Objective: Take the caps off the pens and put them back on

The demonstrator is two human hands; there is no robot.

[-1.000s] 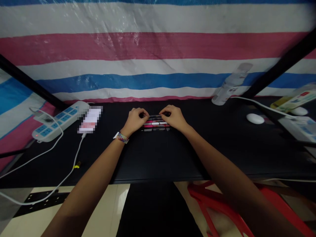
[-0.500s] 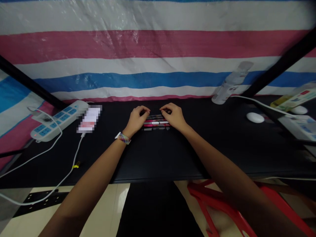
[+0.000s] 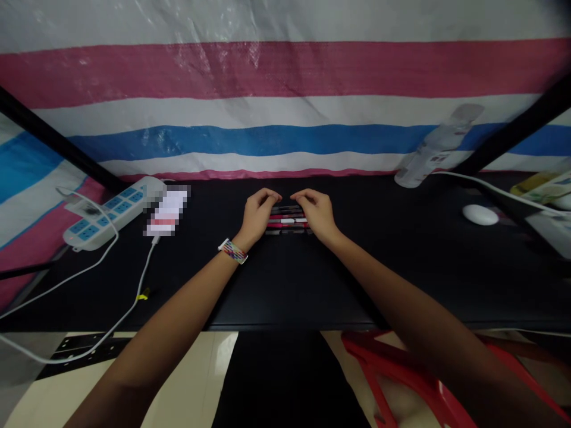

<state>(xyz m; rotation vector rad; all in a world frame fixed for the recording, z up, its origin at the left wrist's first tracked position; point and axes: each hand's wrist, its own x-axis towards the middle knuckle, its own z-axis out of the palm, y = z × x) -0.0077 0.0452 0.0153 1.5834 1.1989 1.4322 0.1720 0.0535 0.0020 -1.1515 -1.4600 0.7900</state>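
Observation:
Several pens lie side by side in a row on the black tabletop, among them dark ones, red or pink ones and one with a white part. At their left ends is my left hand, its fingers curled and the thumb close to the forefinger. My right hand curls the same way around the right ends. Both hands cover the pen tips, so the exact contact is hidden. A colourful woven band circles my left wrist.
A white power strip and a charging phone, its screen blurred out, lie left with white cables. On the right are a clear plastic bottle and a white mouse. A red stool stands below the table's front edge.
The view has shifted slightly. My left hand has come a little closer to the right hand, and both still curl at the ends of the pens.

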